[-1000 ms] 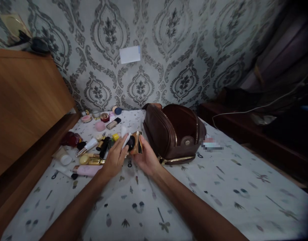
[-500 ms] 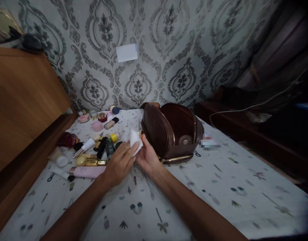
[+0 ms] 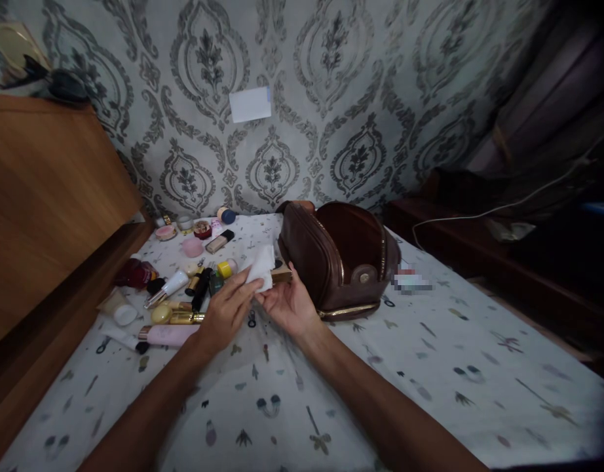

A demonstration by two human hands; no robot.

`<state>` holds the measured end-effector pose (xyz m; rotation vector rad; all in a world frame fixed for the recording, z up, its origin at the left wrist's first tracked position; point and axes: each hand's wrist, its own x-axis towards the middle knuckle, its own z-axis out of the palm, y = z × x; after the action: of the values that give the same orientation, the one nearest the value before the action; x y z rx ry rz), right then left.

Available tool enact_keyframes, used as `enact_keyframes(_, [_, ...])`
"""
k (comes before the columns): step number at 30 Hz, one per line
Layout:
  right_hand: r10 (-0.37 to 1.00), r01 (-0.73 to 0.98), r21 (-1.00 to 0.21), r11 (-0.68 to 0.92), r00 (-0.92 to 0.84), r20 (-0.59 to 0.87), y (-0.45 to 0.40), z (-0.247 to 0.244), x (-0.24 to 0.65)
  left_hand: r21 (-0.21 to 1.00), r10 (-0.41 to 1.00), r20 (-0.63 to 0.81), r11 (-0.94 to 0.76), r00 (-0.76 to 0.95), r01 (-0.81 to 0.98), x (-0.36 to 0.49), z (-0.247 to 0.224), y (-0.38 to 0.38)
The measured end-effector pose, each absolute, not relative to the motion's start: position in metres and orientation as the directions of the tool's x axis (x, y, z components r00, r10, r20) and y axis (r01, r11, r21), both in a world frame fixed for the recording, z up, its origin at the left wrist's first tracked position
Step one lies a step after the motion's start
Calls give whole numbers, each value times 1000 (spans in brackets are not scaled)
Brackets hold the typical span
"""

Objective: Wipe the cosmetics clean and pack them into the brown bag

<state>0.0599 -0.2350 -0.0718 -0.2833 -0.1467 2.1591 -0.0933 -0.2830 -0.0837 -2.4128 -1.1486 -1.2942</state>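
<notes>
My left hand (image 3: pixel 229 307) pinches a folded white wipe (image 3: pixel 261 267) and presses it against a small flat brown box-like item (image 3: pixel 282 273). That item rests in my right hand (image 3: pixel 292 305), whose fingers and thumb close around its edges. The wipe covers its left part, so I cannot make out exactly what it is. Just beyond my right hand stands a dark brown leather toiletry bag (image 3: pixel 309 262), its gold zip undone and its top gaping. Left of my left hand lie several cosmetics, among them a pink tube (image 3: pixel 171 335) and a dark green bottle (image 3: pixel 216 283).
More cosmetics lie at the left: a foundation bottle (image 3: pixel 220 242), a pink round jar (image 3: pixel 192 247), a red bottle (image 3: pixel 135 274). A wooden cabinet (image 3: pixel 51 196) borders the patterned cloth (image 3: pixel 380 406) there. Right of the bag is a small blurred packet (image 3: pixel 411 280).
The wipe has shifted slightly left and down with my left hand, baring more of the brown item. My right palm has turned further upward.
</notes>
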Motion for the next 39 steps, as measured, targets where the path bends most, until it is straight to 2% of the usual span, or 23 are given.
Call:
enact_keyframes(5, [781, -728, -285, -623, -594, -191, -236, -74, 61, 355, 642, 732, -645, 229, 677, -94, -86, -282])
enact_keyframes(10, [747, -629, -444, -638, -646, -157, -243, -79, 54, 451, 716, 681, -575, 153, 683, -98, -84, -280])
enact_keyframes(14, [722, -579, -504, -641, -678, -139, -246, -85, 50, 584, 790, 611, -490, 47, 647, -102, -79, -277])
enact_keyframes(20, [738, -594, -516, -617, -664, -119, -245, -86, 53, 764, 878, 469, -348, -98, 544, -103, -75, -273])
enact_keyframes(24, [762, -630, -497, -597, -639, -106, -244, -84, 53, 873, 915, 364, -268, -177, 409, -105, -78, -268])
enact_keyframes(28, [807, -679, -480, -556, -580, -114, -244, -83, 50, 921, 934, 305, -239, -187, 309, -106, -83, -265])
enact_keyframes(31, [849, -688, -534, -492, -514, -121, -245, -82, 47, 909, 934, 323, -262, -150, 324, -105, -86, -265])
enact_keyframes(34, [896, -626, -689, -365, -438, -77, -246, -82, 45, 901, 935, 325, -260, -144, 348, -104, -89, -266])
enact_keyframes(37, [963, -456, -880, -130, -268, -4, -247, -82, 47, 902, 933, 324, -254, -160, 348, -104, -90, -266])
enact_keyframes(39, [982, -293, -955, 51, -162, 102, -250, -80, 51, 914, 939, 307, -246, -152, 323, -104, -90, -266])
